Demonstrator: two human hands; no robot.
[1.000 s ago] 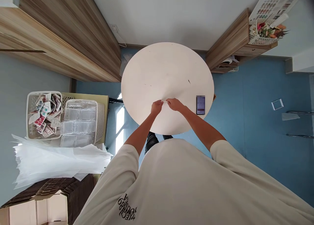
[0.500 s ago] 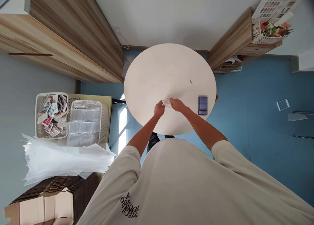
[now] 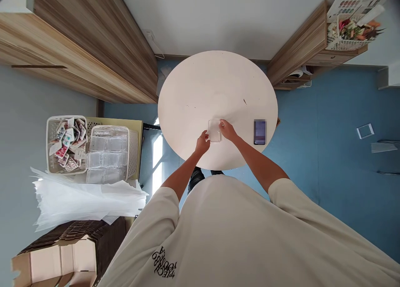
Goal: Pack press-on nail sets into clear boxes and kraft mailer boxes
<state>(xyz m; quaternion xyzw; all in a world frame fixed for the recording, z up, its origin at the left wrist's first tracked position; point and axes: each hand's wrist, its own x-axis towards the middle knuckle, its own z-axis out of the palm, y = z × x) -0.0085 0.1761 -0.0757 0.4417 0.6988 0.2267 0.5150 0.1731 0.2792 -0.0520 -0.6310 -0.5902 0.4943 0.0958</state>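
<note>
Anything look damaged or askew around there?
Yes: the round cream tabletop has a dark mark right of its centre, possibly a scuff, breaking the pale surface. At picture left, thin white sheets lie ragged-edged, not squared up.

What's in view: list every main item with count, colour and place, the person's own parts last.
Clear case: one, transparent, between the hands
Round table: one, off-white, centre
Phone: one, dark, table's right side
Baskets: three, white, two left, one upper right
Small packets: many, multicoloured, leftmost basket
Clear boxes: many, transparent, basket beside it
Sheets: a pile, white, left
Cardboard: several pieces, brown, lower left
Flowers: several, red-orange and green, upper-right basket
Printed poster: one, white, upper right
Frame: one, white, right floor
Left hand: one, bare, at case's left edge
Right hand: one, bare, holding case's right edge
</note>
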